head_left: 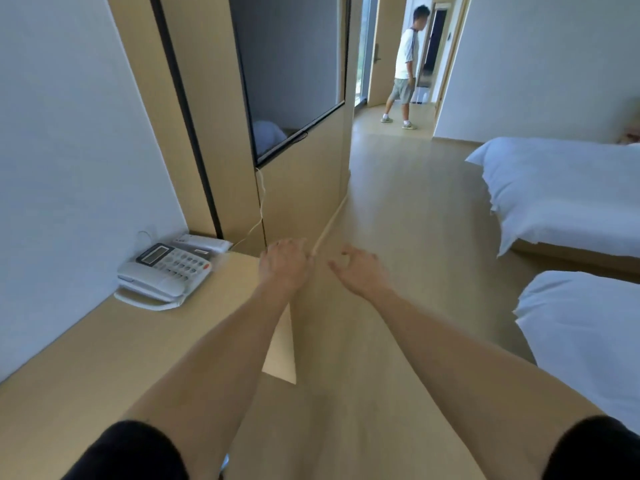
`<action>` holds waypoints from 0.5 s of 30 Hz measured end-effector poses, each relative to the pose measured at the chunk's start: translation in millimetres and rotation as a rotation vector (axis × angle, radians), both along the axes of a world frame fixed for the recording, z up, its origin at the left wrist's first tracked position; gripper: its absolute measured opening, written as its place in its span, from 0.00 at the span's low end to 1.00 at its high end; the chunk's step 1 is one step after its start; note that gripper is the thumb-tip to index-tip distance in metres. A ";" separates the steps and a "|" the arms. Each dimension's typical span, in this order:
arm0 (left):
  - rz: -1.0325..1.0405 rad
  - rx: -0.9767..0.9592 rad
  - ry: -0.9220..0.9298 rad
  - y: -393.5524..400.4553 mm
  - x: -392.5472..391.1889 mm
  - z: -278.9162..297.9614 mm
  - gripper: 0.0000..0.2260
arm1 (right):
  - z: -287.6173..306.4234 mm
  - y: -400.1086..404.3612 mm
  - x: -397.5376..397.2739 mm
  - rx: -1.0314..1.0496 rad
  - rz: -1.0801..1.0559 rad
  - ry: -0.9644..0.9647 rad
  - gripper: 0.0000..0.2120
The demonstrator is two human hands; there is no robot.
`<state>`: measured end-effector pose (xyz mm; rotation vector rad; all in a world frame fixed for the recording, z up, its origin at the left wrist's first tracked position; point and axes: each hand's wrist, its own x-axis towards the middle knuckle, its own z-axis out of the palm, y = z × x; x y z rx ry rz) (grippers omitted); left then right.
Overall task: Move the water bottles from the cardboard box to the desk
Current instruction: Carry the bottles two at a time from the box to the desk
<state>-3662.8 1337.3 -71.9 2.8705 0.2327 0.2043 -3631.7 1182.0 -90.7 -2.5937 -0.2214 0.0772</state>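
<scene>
Left hand (284, 263): fingers curling loosely, tips hiding, holding nothing, hovering past smooth wooden desk (104, 358). Right hand (360, 270): fingers spreading, gripping nothing. Corded telephone (162, 275) lying on desk.

I've got one view only, head cam, wide-angle, so walls and door frames bow toward the frame edges. It sits high, looking fwd and down along both outstretched arms. Left hand (284, 263) and right hand (360, 271) land near frame centre, fairly close to the lens. Desk (104, 358) edge runs along lower left, beds (568, 195) at right, hallway far up top. No 2nd view to overlap.
</scene>
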 end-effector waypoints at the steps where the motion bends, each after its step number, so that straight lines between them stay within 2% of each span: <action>1: -0.024 0.002 0.012 -24.9 10.6 -1.2 0.21 | -0.5 -25.3 5.5 -0.012 -0.031 0.001 0.26; 8: -0.185 -0.005 0.061 -171.0 72.4 -19.0 0.22 | -6.2 -178.3 37.9 -0.084 -0.189 0.061 0.27; 15: -0.314 0.045 0.146 -260.0 122.7 -35.4 0.22 | -20.3 -283.0 60.2 -0.066 -0.310 0.155 0.28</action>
